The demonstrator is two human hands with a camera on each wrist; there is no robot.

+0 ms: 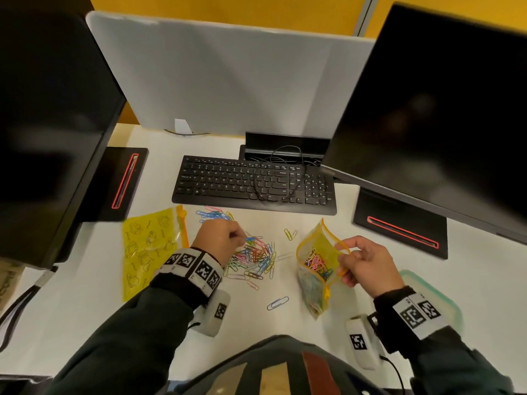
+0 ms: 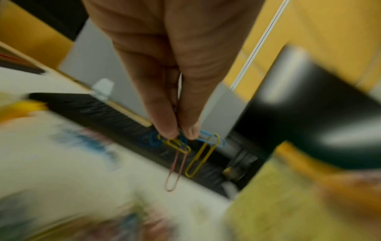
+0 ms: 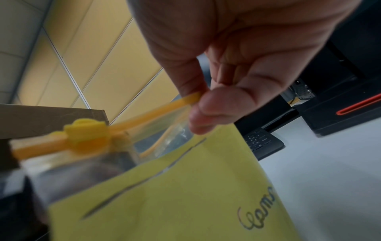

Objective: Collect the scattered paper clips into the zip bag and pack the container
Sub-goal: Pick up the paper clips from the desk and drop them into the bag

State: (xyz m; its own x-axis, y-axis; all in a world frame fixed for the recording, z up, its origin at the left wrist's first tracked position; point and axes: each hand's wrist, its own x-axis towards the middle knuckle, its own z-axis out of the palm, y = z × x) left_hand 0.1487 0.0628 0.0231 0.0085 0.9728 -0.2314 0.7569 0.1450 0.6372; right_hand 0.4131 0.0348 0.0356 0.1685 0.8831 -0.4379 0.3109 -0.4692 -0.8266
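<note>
Left hand (image 1: 218, 238) pinches paper clips (image 2: 186, 146) above clip pile (image 1: 253, 258); right hand (image 1: 368, 266) pinches open zip bag (image 1: 318, 260) rim, keyboard (image 1: 253, 183) beyond.

The paper clips (image 1: 253, 256) are thin wire with a smooth coloured coating, blue, yellow and pink among them. The zip bag (image 1: 319, 260) is glossy, partly clear yellow plastic film with a thicker orange plastic zip strip (image 3: 164, 106), and a second bag (image 1: 148, 249) of like film lies flat at left. The desk (image 1: 285, 323) is smooth matt white, and the keyboard (image 1: 253, 183) matt black plastic.
</note>
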